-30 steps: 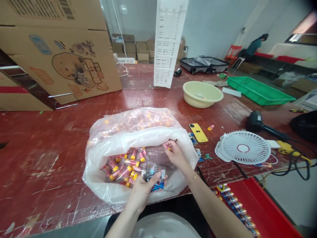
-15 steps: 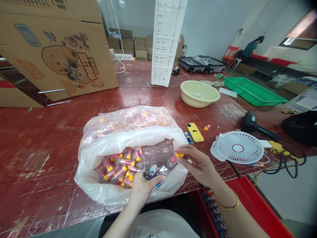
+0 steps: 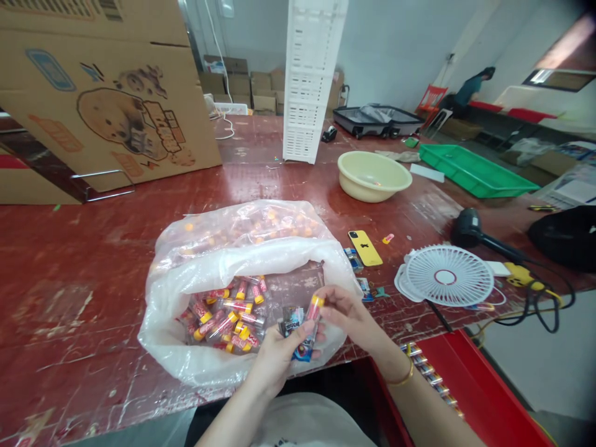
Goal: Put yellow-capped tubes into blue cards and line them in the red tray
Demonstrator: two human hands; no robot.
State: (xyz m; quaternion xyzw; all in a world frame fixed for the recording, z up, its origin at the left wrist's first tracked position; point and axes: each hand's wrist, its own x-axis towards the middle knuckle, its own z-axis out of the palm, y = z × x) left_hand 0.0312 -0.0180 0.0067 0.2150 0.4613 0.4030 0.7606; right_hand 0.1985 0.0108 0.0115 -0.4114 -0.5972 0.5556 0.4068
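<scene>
My left hand (image 3: 274, 355) grips a small black-and-blue printed packet (image 3: 305, 351) over the front of the bag's opening. A clear tube with a yellow cap (image 3: 315, 308) is pinched at its cap by my right hand (image 3: 347, 315); its lower end lies against the packet and the left fingers. Below and around both hands, a translucent white plastic bag (image 3: 186, 363) lies with its mouth rolled open. Inside it, on the left, are several yellow-capped tubes (image 3: 226, 326) with pink-red contents. More show blurred through the bag's far side.
To the right lie a yellow phone (image 3: 365, 248), small packets (image 3: 365, 290), a white fan (image 3: 447, 276) and a black hair dryer (image 3: 468, 228). Behind stand a cream basin (image 3: 372, 180), a white crate stack (image 3: 307, 93) and a cardboard box (image 3: 116, 124). A red bin (image 3: 484, 385) sits below the table edge.
My right hand has moved left and slightly down, bringing the tube upright against the packet in my left hand. Small packets on the table beside the bag have come into view.
</scene>
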